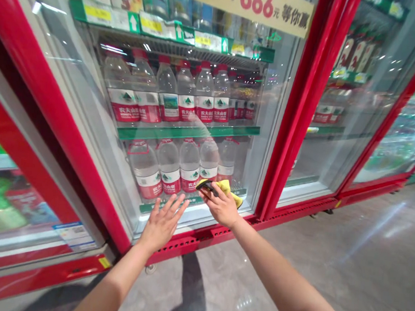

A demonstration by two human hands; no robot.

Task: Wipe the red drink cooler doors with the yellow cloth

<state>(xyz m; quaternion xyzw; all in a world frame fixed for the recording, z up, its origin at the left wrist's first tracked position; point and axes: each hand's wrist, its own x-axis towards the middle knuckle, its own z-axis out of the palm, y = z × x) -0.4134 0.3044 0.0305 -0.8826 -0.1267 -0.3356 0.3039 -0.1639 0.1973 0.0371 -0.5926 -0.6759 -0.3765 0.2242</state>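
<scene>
My right hand (221,206) holds a yellow cloth with a dark edge (233,196) against the lower part of a glass door (240,170). Part of the cloth is hidden under the palm and fingers. To its left, my left hand (163,222) has its fingers spread near the bottom of the same door, holding nothing; whether it touches the glass I cannot tell. Behind the glass, large water bottles (172,164) with red and white labels stand upright on the lower shelf, and more bottles (186,93) with red caps fill the shelf above.
A red frame (295,110) borders the door on the right. Another red-framed fridge (21,158) stands at the left, more glass-door fridges (331,113) at the right. A paper banner (243,1) crosses the glass above. Below lies a shiny grey floor (365,256).
</scene>
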